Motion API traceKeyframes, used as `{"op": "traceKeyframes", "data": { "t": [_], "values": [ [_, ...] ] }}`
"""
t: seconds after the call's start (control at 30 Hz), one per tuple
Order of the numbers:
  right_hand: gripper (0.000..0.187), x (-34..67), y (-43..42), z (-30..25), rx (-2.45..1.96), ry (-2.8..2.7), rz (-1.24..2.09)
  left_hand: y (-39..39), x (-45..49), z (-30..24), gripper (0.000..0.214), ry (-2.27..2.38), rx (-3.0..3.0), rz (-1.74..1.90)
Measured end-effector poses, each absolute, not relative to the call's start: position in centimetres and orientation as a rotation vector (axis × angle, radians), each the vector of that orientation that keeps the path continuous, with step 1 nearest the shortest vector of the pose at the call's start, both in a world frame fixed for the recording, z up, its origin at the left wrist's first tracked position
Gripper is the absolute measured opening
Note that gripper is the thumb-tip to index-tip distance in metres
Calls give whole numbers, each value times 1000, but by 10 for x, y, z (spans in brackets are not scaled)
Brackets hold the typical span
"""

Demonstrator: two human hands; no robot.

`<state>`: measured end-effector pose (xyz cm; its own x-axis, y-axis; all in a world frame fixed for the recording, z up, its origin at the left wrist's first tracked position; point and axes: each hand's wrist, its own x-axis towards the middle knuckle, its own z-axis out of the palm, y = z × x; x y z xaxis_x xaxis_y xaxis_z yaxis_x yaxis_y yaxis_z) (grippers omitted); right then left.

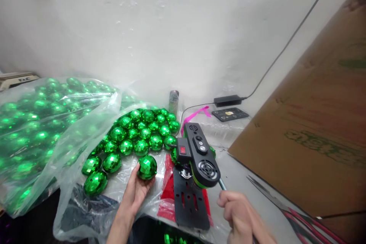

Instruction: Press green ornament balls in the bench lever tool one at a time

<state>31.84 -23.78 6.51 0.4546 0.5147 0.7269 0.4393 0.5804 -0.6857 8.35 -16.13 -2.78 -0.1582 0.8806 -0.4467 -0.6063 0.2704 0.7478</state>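
My left hand (pixel 138 188) grips a shiny green faceted ball ornament (pixel 147 167), thumb on its left side and fingers beneath. Just right of it stands a black press-like machine (pixel 201 154) with a red rocker switch (pixel 182 149), round vents and a slotted black base plate (pixel 191 202). My right hand (pixel 236 211) is closed around the metal lever (pixel 222 184) that sticks out from the machine's front right. Many more green ball ornaments (pixel 141 147) lie in a heap behind my left hand.
A clear plastic bag (pixel 57 122) full of green balls fills the left. Red plastic (pixel 168 187) lies under the machine. Behind are a can (pixel 174 101), a power adapter (pixel 228 100), a phone (pixel 230 114) and a pink ribbon (pixel 196 114). Scissors (pixel 281 207) and a cardboard box (pixel 314 122) are right.
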Motion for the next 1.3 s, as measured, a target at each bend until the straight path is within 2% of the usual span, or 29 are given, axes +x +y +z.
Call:
{"op": "traceKeyframes", "data": {
  "t": [0.17,0.37,0.43,0.63,0.97,1.3],
  "values": [
    [46,319,-240,79,-1055,-1251,93,-179,117,-35,48,988,311,1294],
    [44,318,-236,104,-985,-1314,72,-200,153,-55,79,1102,728,1193],
    [43,318,-236,106,-985,-1330,64,-203,161,-60,83,1164,913,1205],
    [39,320,-238,103,-963,-1348,62,-209,171,-71,79,1345,1320,1113],
    [37,321,-239,93,-972,-1354,87,-211,174,-83,81,1372,1624,1056],
    [39,321,-240,94,-971,-1359,83,-200,182,-81,83,1325,1468,1086]
  ]
}}
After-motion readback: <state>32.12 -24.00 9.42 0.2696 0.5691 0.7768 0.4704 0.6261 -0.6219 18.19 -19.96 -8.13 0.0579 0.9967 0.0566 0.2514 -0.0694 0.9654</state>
